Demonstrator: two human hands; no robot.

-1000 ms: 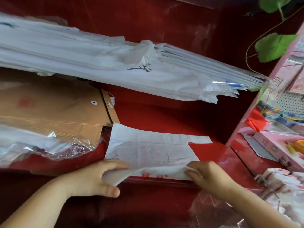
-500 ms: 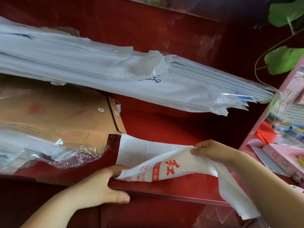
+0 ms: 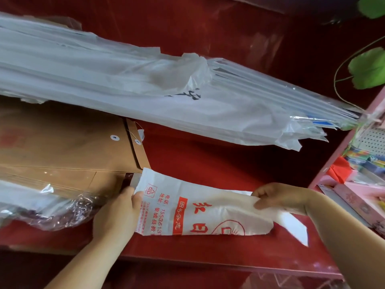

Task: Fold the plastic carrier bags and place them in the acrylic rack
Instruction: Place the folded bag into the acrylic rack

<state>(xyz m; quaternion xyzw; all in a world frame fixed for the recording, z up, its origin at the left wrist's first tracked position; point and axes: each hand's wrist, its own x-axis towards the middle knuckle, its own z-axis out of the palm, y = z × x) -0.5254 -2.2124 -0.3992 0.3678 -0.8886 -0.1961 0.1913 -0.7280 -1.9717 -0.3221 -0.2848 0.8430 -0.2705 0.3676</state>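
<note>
Far left, brown envelopes (image 3: 62, 147) lie on the red table (image 3: 208, 161). Just beside them the left hand (image 3: 116, 215) holds one end of the carrier bag (image 3: 198, 213), thumb on its printed face. The bag lies at the table's near edge, its long axis running straight across from hand to hand. At the other end the right hand (image 3: 279, 197) pinches the raised upper edge between thumb and fingers, and a handle strip (image 3: 295, 228) trails beyond it. With each hand at an end, the next fold probably crosses this axis. I cannot make out the rack.
</note>
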